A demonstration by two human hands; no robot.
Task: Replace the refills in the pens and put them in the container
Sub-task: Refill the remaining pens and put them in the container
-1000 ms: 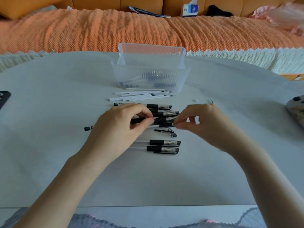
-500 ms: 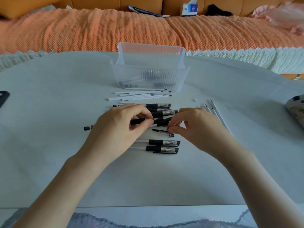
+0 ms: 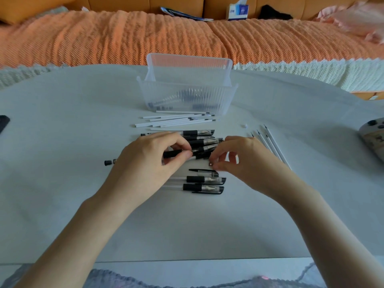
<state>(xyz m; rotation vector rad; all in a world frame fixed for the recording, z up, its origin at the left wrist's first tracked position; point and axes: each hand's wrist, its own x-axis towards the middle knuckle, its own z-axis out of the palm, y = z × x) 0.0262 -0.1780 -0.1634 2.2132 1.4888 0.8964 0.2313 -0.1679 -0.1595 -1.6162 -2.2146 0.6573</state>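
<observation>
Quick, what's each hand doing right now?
Left hand: closed on a black pen.
Right hand: fingertips pinching a small pen tip piece.

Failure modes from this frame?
1. The small tip piece pinched by the right hand may drop among the pens below.
2. The pen in the left hand overhangs the pile; a nudge could scatter it.
3. The two refill piles could get mixed up.

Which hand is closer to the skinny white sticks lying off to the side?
The right hand. It sits just beside the side refills, nearly touching them. The left hand is farther off, across the pile of pens, gripping one pen.
</observation>
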